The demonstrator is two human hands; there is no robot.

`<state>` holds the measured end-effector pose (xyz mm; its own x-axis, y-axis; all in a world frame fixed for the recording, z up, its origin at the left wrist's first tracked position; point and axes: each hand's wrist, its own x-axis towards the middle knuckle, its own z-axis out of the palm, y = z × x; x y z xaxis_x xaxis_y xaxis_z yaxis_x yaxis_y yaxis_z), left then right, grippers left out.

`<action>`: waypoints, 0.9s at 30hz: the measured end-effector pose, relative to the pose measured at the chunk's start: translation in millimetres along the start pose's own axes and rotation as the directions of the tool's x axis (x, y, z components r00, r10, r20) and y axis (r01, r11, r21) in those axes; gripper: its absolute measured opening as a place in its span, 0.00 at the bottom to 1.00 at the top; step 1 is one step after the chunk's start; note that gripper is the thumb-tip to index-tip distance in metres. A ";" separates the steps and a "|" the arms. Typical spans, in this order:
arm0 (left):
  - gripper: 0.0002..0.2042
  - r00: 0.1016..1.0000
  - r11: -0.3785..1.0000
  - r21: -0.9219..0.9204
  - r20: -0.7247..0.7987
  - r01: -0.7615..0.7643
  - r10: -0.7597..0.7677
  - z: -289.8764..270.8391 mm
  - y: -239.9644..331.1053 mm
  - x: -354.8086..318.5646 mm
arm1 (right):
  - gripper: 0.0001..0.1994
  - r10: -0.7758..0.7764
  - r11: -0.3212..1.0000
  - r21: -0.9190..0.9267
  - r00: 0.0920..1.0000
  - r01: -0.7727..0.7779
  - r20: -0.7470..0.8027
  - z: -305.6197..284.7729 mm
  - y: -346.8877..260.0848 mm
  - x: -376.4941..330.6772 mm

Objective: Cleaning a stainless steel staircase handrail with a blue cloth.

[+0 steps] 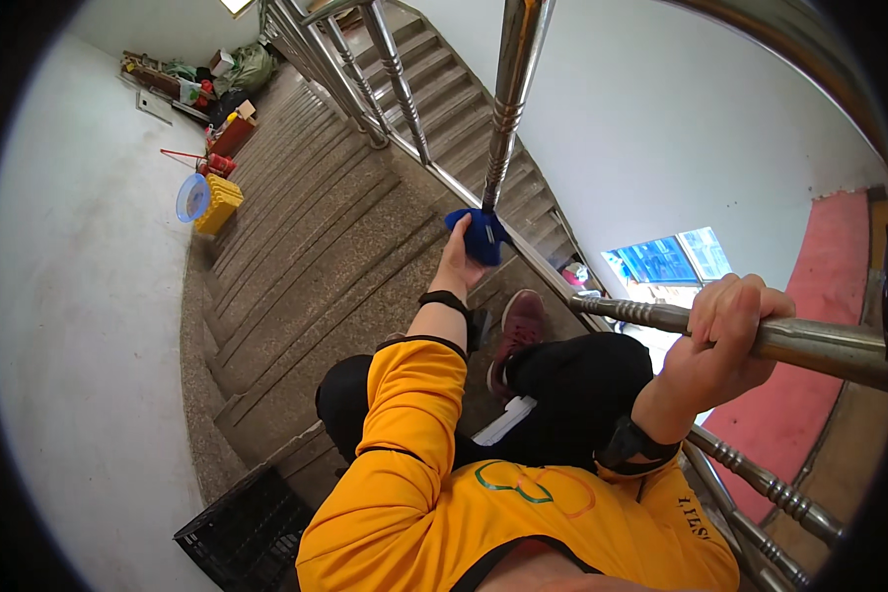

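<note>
My left hand (457, 259) is closed round a bunched blue cloth (485, 240). The cloth lies against the foot of a shiny metal baluster (511, 74), just above the metal bottom rail (451, 180). On the right, my right hand (725, 331) wraps round another, thicker-looking metal baluster (824, 350) of the same railing, with its fingers curled over the top. Part of the cloth is hidden behind my left fingers. Below it, my foot in a dark red shoe (523, 321) rests on a step.
Stone stairs (296, 227) run down along the white wall (89, 247). A yellow container (219, 205), a blue round basin (193, 198), a red fire extinguisher (219, 165) and piled bags (252, 71) stand by the wall. A black crate (242, 533) is at lower left; a red mat (824, 257) lies beyond the railing.
</note>
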<state>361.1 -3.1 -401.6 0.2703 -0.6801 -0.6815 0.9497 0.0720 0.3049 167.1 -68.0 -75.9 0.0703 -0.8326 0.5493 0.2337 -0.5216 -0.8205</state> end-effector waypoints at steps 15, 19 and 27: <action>0.28 0.777 0.841 -0.133 0.478 0.525 -0.410 34.2 -97.5 -28.7 | 0.08 -0.016 1.000 0.023 1.000 0.016 -0.005 -3.0 7.5 1.1; 0.25 0.930 0.921 -0.157 0.148 0.357 -0.335 32.3 -72.1 -30.1 | 0.08 -0.029 0.999 0.034 1.000 0.029 0.000 -1.9 3.5 2.5; 0.16 0.953 0.922 0.386 -0.281 0.001 0.117 35.6 -23.9 18.4 | 0.08 0.001 0.998 0.067 1.000 -0.003 0.028 -4.3 -0.6 -1.1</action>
<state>337.7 -43.3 -397.8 0.4129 -0.4344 -0.8005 0.8151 -0.2160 0.5376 162.8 -67.6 -76.6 0.0972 -0.8276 0.5529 0.2979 -0.5059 -0.8095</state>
